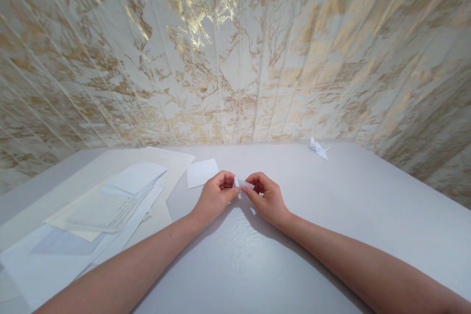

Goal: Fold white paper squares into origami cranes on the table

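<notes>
Between my two hands, just above the table, is a small piece of folded white paper [243, 183]. My left hand [218, 192] pinches its left side between thumb and fingers. On the other side, my right hand [268, 196] grips it the same way, fingers curled. Fingertips cover part of the paper, so its full shape is hard to make out. A finished-looking white origami crane [318, 149] sits apart at the back right of the table. Behind my left hand lies a flat white paper square [201, 172].
Loose sheets [134, 177] and a printed page [106, 210] are piled on a large cream sheet [162, 157] at the left. The pale table [235, 265] ends at a wall covering [235, 59] with gold patterns.
</notes>
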### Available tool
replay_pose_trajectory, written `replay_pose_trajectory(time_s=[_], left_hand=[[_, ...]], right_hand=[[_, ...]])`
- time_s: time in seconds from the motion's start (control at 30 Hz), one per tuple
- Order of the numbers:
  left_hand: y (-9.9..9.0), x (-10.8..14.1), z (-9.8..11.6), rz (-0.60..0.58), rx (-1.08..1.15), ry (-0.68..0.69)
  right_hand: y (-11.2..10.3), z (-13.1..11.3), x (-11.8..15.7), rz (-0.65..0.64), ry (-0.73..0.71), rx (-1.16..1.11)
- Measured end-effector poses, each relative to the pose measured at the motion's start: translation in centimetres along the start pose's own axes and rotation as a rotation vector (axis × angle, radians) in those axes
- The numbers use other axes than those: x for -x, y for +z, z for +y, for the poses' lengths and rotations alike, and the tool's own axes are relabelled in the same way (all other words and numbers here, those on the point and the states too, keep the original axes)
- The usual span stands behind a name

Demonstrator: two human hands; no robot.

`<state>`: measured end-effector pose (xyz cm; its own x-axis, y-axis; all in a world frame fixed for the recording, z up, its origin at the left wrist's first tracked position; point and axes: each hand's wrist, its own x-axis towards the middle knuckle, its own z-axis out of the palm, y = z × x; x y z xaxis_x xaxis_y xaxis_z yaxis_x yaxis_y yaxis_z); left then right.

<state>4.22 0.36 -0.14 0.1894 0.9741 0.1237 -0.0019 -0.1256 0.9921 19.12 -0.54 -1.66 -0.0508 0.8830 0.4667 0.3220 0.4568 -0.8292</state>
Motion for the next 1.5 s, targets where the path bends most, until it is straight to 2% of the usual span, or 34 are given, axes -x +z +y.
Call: replay_pose_trajectory(time_s=[0.23,0.33,0.43,0.57,0.8,0.93,1.07,1.27,1.5], left_hand=[[0.1,0.0,0.1,0.038,-0.048,0.035],[0.0,0.1,-0.1,0.066,-0.098,0.094],[-0.1,0.1,-0.5,0.051,-0.180,0.170],[-0.3,0.0,-0.9,0.020,-0.220,0.193],[-0.3,-0.1,-0.3,-0.004,-0.107,0.124],[-0.6,-0.3,0.0,0.006,-0.023,0.053],[-0.8,-0.4,0.2,-0.045,0.052,-0.042],[-0.8,-0.4,0.3,-0.068,0.130,-0.097],[-0.7,-0.2,0.1,-0.085,0.139,-0.108]], right_hand=[[0.1,-0.1,0.3,-0.031,-0.125,0.062],[0.0,0.0,0.4,-0.033,-0.179,0.095],[-0.2,0.0,0.4,-0.056,-0.208,0.117],[-0.4,-0.1,0.3,-0.089,-0.242,0.133],[-0.9,-0.1,-0.1,-0.145,-0.243,0.170],[-1.7,0.0,-0.6,-0.285,-0.294,0.144],[-2.3,0.2,-1.1,-0.434,-0.367,0.082],[-2.2,0.5,-1.2,-0.345,-0.356,0.125],[-1.8,0.5,-1.1,-0.309,-0.297,0.114]])
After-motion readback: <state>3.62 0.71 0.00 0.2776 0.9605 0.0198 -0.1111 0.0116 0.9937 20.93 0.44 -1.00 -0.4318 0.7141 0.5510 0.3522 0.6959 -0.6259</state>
